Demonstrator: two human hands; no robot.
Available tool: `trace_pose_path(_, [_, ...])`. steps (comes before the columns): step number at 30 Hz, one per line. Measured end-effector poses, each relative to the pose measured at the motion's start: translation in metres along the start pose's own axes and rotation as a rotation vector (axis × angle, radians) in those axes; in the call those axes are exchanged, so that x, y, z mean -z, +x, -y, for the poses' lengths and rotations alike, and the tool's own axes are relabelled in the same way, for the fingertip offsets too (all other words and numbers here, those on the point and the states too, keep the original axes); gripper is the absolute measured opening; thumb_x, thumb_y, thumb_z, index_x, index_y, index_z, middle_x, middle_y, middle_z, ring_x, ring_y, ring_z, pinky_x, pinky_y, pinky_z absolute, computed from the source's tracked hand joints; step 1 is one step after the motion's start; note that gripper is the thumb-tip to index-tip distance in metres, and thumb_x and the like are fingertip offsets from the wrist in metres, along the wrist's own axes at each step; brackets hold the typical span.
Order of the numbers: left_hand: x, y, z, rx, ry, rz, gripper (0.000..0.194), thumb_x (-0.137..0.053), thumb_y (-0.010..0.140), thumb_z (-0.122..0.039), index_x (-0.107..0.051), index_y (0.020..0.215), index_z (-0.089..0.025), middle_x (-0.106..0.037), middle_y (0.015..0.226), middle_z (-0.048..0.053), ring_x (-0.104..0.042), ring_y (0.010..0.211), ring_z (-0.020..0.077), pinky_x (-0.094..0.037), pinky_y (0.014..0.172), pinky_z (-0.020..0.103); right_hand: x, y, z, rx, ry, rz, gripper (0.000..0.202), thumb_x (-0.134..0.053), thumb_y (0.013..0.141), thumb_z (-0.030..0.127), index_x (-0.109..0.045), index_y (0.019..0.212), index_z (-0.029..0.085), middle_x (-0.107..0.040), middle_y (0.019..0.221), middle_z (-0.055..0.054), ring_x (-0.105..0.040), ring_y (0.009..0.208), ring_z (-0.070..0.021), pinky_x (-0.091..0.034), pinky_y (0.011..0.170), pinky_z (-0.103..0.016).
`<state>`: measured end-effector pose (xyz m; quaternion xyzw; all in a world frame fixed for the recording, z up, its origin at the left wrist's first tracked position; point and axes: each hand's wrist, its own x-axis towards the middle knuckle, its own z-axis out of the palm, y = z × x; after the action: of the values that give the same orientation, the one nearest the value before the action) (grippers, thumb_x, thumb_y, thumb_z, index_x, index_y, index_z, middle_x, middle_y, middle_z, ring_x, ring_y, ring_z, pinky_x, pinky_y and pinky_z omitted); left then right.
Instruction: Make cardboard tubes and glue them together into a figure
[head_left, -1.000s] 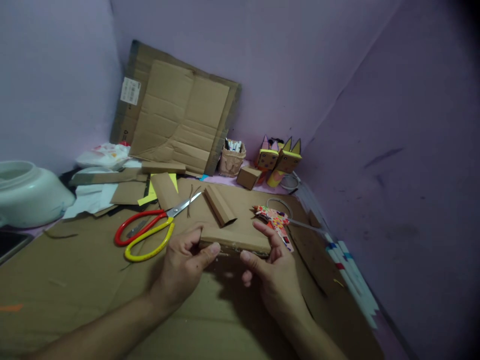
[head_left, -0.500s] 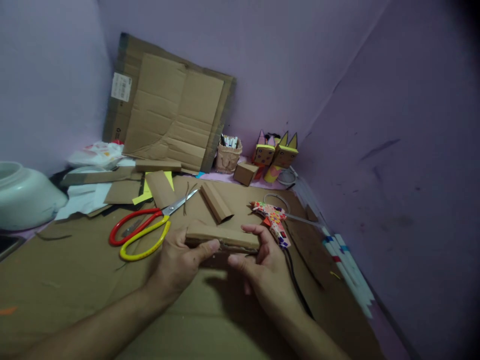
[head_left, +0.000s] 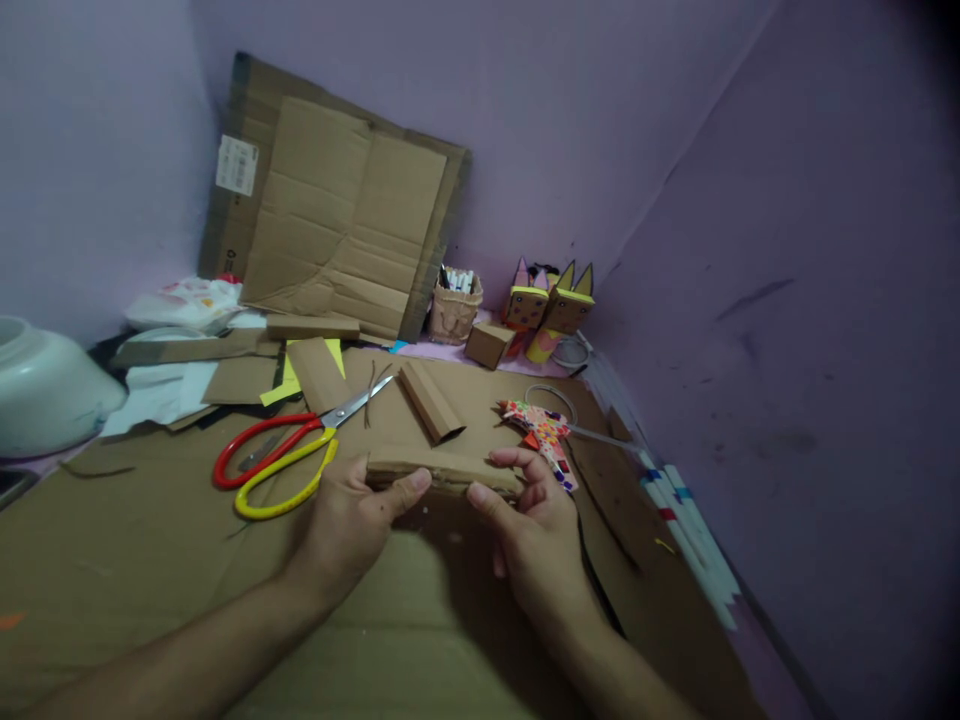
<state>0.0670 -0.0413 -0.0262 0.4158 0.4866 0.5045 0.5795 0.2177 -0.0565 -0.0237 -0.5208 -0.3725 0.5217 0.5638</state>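
Observation:
A folded cardboard strip [head_left: 450,468] spans between my two hands above the cardboard-covered table. My left hand [head_left: 356,520] grips its left end, the thumb pressed on the near edge. At the right end, my right hand [head_left: 536,525] pinches it between thumb and fingers. Scissors with red and yellow handles [head_left: 300,450] lie open to the left of my left hand. Beyond the strip rests a folded cardboard tube [head_left: 430,402]. A glue gun with a colourful pattern [head_left: 544,432] lies just past my right hand.
Cardboard sheets [head_left: 337,220] lean on the back wall. Near them stand a pen holder [head_left: 455,305], a small cardboard box [head_left: 489,345] and decorated eared figures [head_left: 568,305]. White sticks [head_left: 694,540] lie at the right edge. A pale pot [head_left: 49,390] sits at left.
My right thumb has moved up onto the strip's near edge, where it was lower and apart before. The strip has tilted slightly, and the view has shifted a little.

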Motion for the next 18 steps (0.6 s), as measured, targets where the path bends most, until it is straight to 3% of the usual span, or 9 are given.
trace_pose_path(3, [0.0, 0.001, -0.002, 0.003, -0.023, -0.001, 0.017, -0.076, 0.06, -0.029, -0.074, 0.071, -0.016, -0.074, 0.067, 0.003, -0.067, 0.062, 0.0208, -0.054, 0.062, 0.031, 0.003, 0.002, 0.002, 0.022, 0.01, -0.045, 0.042, -0.076, 0.056, 0.027, -0.049, 0.087, 0.019, -0.059, 0.052, 0.008, -0.037, 0.029, -0.0027, -0.031, 0.022, -0.011])
trace_pose_path(11, [0.002, 0.004, 0.003, -0.038, -0.065, 0.013, 0.01, -0.077, 0.061, -0.025, -0.074, 0.068, -0.019, -0.076, 0.071, 0.002, -0.068, 0.064, 0.0207, -0.056, 0.064, 0.031, 0.001, -0.001, 0.002, 0.067, 0.018, -0.099, 0.032, -0.075, 0.054, 0.027, -0.047, 0.067, 0.021, -0.043, 0.042, 0.013, -0.029, 0.028, -0.0019, -0.026, 0.021, -0.011])
trace_pose_path(18, [0.003, 0.006, 0.008, 0.005, -0.086, 0.022, 0.022, -0.077, 0.062, -0.03, -0.073, 0.077, -0.014, -0.076, 0.078, 0.008, -0.07, 0.072, 0.0268, -0.056, 0.069, 0.038, 0.001, 0.002, 0.0, 0.101, -0.006, -0.117, 0.029, -0.075, 0.057, 0.031, -0.05, 0.067, 0.02, -0.04, 0.044, 0.012, -0.028, 0.03, -0.0021, -0.026, 0.023, -0.011])
